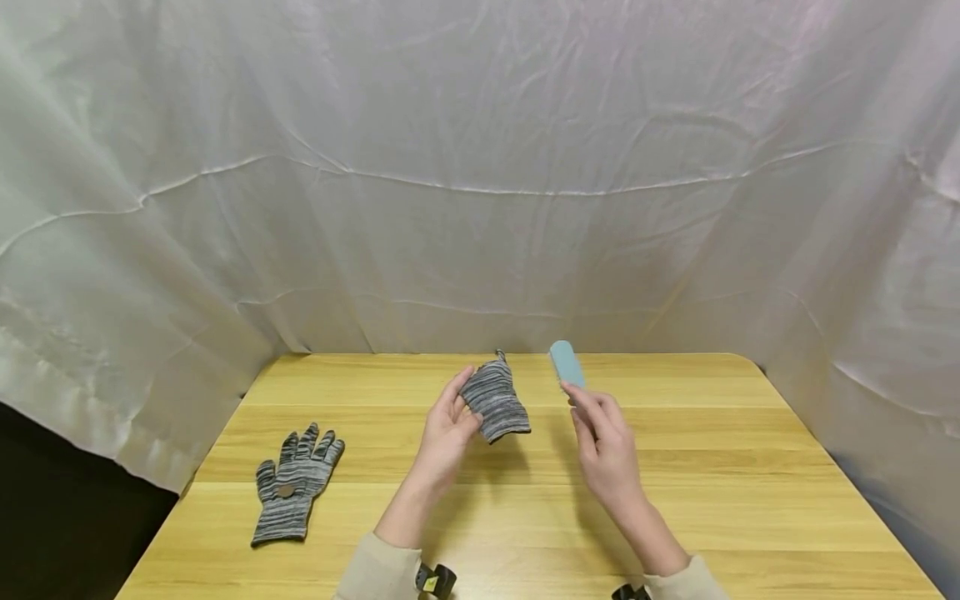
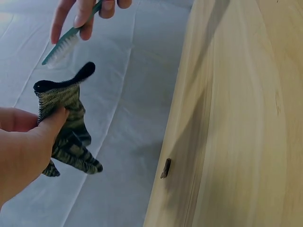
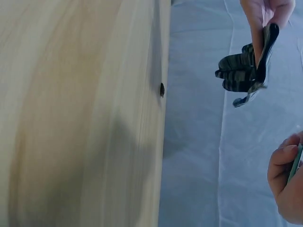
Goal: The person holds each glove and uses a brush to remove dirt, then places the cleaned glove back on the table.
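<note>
My left hand (image 1: pixel 444 433) pinches a grey-and-black knitted glove (image 1: pixel 497 400) between thumb and fingers, holding it above the table. The dark cuff edge of this glove (image 2: pixel 66 113) faces up in the left wrist view, its fingers dangling below. In my right hand (image 1: pixel 611 454) is a small brush (image 1: pixel 567 364) with a pale blue-green back, gripped by its handle. White bristles show on the brush (image 2: pixel 64 47) in the left wrist view, close to the cuff but apart from it. Part of the handle is hidden by the right hand's fingers.
A matching glove (image 1: pixel 296 479) lies flat at the table's left, with a round brown spot (image 1: pixel 285 491) on it. The wooden table (image 1: pixel 712 500) ends at a pale curtain (image 1: pixel 480 250). A small dark mark (image 2: pixel 165 168) shows near the table's edge.
</note>
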The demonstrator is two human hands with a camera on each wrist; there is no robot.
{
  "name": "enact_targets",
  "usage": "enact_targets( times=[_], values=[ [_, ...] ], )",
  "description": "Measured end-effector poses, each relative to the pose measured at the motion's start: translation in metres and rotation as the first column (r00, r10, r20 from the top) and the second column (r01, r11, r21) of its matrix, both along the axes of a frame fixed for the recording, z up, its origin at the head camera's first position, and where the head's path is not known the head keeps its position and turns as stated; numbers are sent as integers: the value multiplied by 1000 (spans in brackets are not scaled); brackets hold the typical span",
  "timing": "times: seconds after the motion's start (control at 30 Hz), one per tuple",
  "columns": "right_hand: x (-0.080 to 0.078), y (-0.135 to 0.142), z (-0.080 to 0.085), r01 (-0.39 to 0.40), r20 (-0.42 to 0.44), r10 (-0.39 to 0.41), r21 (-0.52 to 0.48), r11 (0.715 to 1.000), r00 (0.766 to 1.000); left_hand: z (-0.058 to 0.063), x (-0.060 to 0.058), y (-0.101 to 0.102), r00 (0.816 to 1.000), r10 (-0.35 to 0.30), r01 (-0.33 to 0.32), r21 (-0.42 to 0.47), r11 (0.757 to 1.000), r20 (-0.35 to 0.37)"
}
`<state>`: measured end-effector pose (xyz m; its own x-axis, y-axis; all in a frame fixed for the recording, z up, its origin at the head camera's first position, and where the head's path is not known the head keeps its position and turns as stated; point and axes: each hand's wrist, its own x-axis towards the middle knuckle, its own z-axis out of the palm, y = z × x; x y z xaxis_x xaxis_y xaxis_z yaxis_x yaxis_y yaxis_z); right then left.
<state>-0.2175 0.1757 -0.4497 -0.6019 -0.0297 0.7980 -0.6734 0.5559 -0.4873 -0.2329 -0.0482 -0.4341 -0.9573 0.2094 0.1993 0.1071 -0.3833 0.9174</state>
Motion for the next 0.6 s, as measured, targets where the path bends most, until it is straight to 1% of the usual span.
enact_targets(
  times=[0.07,0.2,0.4,0.6],
  values=[
    [2,-3,1,-8,-20,8,7,1000,1000,0,0,1,1000,2,-2,3,1000,6],
    [7,-11,1,-40,-24,40,27,999,999,0,2,4,1000,3,-3,2,1000,18],
    [14,-22,-1,-78,26,76,86,993,997,0,5,10,1000,-16,16,15,1000,10],
    [19,-30,-4,-81,57,73,149,985,996,1,9,13,999,-31,30,8,1000,39]
  ],
)
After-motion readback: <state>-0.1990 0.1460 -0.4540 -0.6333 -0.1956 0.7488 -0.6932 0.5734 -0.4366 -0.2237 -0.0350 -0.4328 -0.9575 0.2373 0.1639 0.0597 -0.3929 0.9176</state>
